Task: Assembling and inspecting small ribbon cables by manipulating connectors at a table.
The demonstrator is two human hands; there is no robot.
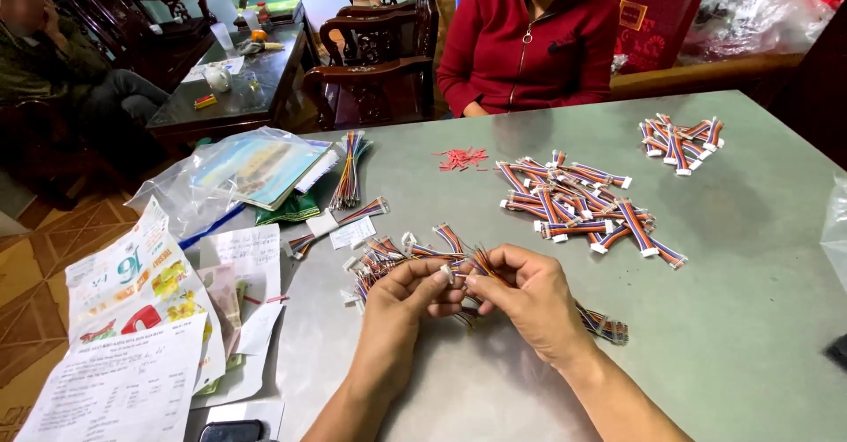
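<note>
From the head camera I see a grey tabletop (750,318) with papers (132,354) over its left edge and a plastic bag (238,173) near the far left corner. A heap of striped wire harnesses (578,204) lies mid-table, a smaller heap (679,138) toward the far right corner. A person in a red jacket (529,41) sits at the far edge; dark wooden chairs (379,54) stand behind. My left hand (401,305) and right hand (529,296) meet near the near edge, fingertips pinching one wire bundle (472,265) by its white connector, above a loose pile (388,261).
</note>
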